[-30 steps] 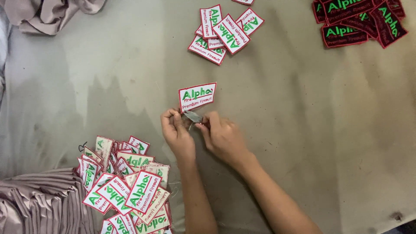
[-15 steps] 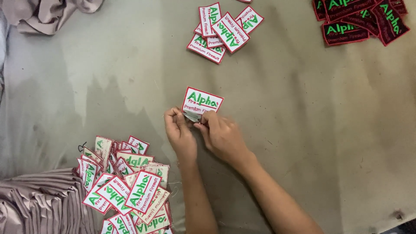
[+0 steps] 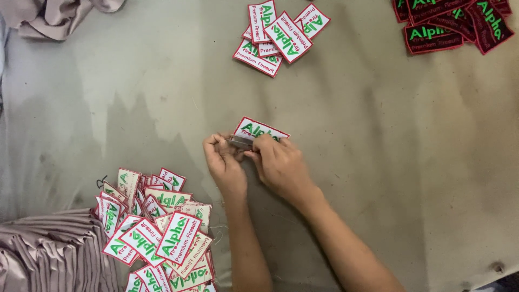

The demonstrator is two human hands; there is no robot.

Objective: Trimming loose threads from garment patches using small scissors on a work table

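A white embroidered patch (image 3: 258,130) with a red border and green letters is held between both hands over the grey table (image 3: 378,162). My left hand (image 3: 223,162) pinches its lower left edge. My right hand (image 3: 281,165) grips a small metal tool (image 3: 240,142), probably thread snips, pressed against the patch's lower edge. My hands hide the bottom part of the patch.
A heap of several white patches (image 3: 157,227) lies at the lower left beside folded pinkish cloth (image 3: 48,254). A smaller pile of white patches (image 3: 278,32) sits at the top centre. Dark red-bordered patches (image 3: 448,24) lie at the top right. Crumpled cloth (image 3: 59,13) is at the top left.
The patch has turned clockwise in my hands, and its right end now tilts downward. Both hands have stayed in nearly the same place.
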